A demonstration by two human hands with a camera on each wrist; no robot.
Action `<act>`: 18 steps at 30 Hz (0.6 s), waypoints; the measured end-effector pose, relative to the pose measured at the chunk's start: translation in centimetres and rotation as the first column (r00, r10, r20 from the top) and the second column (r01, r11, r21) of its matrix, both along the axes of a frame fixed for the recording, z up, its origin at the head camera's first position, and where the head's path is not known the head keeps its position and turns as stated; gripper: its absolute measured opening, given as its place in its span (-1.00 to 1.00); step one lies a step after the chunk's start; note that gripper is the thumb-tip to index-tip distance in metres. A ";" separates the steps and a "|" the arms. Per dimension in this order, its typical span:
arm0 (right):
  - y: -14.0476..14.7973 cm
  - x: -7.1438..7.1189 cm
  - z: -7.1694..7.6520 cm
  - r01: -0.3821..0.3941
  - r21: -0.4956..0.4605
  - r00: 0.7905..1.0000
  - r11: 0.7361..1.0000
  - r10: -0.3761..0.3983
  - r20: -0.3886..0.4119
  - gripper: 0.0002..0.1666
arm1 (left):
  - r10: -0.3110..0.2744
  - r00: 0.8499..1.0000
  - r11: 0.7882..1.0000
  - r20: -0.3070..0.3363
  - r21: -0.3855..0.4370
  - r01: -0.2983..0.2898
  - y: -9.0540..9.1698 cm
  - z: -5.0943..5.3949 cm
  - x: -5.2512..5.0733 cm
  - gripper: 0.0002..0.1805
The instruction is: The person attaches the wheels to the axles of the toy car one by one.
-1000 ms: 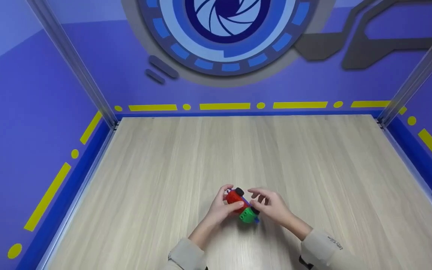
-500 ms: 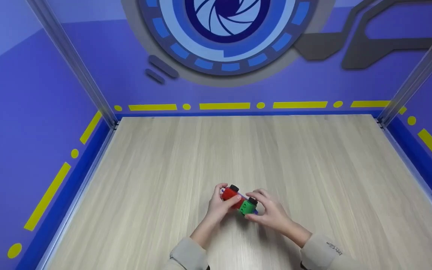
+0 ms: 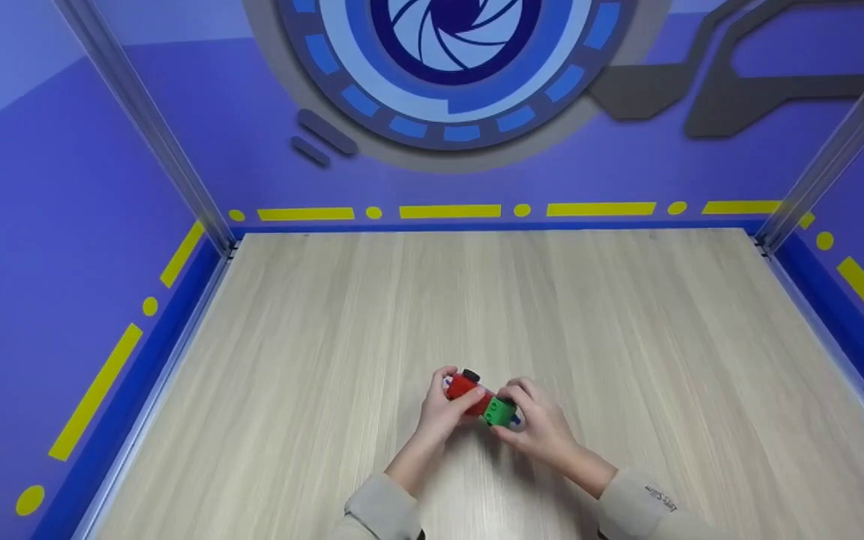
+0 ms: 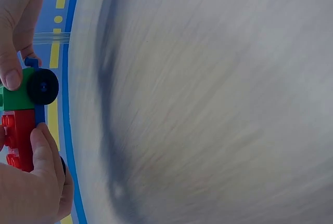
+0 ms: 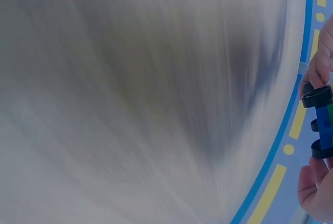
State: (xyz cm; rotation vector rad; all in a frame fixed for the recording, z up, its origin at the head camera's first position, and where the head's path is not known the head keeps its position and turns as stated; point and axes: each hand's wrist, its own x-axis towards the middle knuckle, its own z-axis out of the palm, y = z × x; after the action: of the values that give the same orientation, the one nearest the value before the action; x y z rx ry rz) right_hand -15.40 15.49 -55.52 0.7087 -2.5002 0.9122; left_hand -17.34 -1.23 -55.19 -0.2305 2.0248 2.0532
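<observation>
A small toy car of building bricks is held up between both hands in the head view. Its red brick (image 3: 462, 386) is gripped by my left hand (image 3: 438, 414), thumb across the top. At the other end my right hand (image 3: 544, 426) pinches the green brick (image 3: 497, 412) with thumb and fingers. One black wheel (image 3: 471, 374) shows at the far side. The left wrist view shows the blue base (image 4: 39, 114) under the bricks and a black wheel (image 4: 43, 86) beside the green one. In the right wrist view the car is cut off by the frame's edge.
A pale wood-grain tabletop (image 3: 477, 300) lies beneath the hands. Blue-purple panels (image 3: 192, 135) with yellow markings enclose it at the back and both sides, joined by metal posts (image 3: 143, 112) at the corners.
My right hand has moved from beside the car to a pinch on its green end. The car has tilted and shifted slightly up and left, while my left hand keeps its hold.
</observation>
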 end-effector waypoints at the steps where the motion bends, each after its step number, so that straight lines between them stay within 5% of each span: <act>1: 0.0 0.0 0.0 0.004 0.002 1.000 1.000 -0.004 -0.008 -0.50 | -0.006 1.000 1.000 -0.002 0.004 0.006 0.0 0.0 0.0 -0.27; 18: 0.9 -0.2 0.1 0.055 -0.024 0.997 0.998 -0.054 0.059 -0.53 | -0.074 0.996 0.996 -0.042 -0.044 0.072 -0.1 0.0 0.0 -0.29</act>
State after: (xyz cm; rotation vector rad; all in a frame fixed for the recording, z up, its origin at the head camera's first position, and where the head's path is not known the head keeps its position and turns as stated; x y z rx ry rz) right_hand -15.62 16.42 -55.41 0.6110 -2.5406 0.9563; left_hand -17.31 -1.30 -55.20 -0.1185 2.0715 1.9897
